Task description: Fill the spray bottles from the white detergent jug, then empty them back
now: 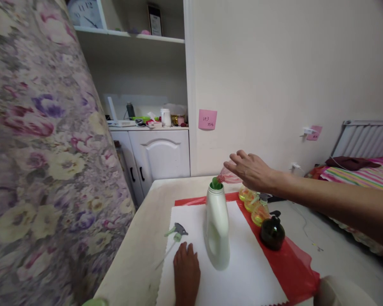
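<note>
My right hand (250, 169) reaches in from the right, its fingers over a pink see-through bottle (230, 176) that lies tilted on its side. The pink bottle's narrow end is at the mouth of a pale green jug (217, 225) with a built-in handle, which stands upright. Something green (215, 183) shows in the jug's opening. My left hand (187, 272) rests flat on a white sheet (242, 272), left of the jug and not touching it. Just beyond its fingertips lies a grey and green spray trigger (177, 232) with a thin tube.
Several small bottles of yellow liquid (259, 213) and a dark round bottle (272, 233) stand on red plastic (282, 265) to the right. A floral curtain (51, 161) hangs at left. Behind is a white cabinet (161, 155); a bed (364, 170) is at right.
</note>
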`<state>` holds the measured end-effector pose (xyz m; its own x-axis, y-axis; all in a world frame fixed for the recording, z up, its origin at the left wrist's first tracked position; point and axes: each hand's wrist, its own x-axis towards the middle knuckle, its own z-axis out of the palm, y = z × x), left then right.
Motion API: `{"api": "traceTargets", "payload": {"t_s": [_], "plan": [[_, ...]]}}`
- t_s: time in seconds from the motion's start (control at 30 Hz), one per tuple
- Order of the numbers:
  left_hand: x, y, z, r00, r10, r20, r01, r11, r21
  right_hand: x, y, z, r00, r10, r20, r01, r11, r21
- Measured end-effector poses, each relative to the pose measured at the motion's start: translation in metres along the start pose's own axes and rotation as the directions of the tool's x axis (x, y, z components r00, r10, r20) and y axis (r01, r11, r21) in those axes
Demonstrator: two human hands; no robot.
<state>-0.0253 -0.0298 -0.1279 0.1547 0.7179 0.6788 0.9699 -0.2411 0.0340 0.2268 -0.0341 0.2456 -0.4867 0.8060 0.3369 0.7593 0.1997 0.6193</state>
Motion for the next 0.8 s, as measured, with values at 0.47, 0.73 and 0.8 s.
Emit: {"api": "traceTargets", "payload": {"t_s": [0.47,0.73,0.8], "plan": [[-0.001,0.001,0.002,1.0,-0.002,-0.02,0.002,1.0,-0.014,0.014,-0.027,-0.033,0.994,-0.032,0.109,0.056,0.973,-0.224],[-0.001,0.002,0.002,1.0,-0.027,0.002,0.027,0.998,-0.051,0.02,-0.038,-0.04,0.989,-0.074,0.13,0.111,0.943,-0.313],[-0.001,0.002,0.001,0.999,-0.037,0.017,0.038,0.998,-0.058,0.021,-0.039,-0.04,0.987,-0.085,0.134,0.124,0.938,-0.324]]}}
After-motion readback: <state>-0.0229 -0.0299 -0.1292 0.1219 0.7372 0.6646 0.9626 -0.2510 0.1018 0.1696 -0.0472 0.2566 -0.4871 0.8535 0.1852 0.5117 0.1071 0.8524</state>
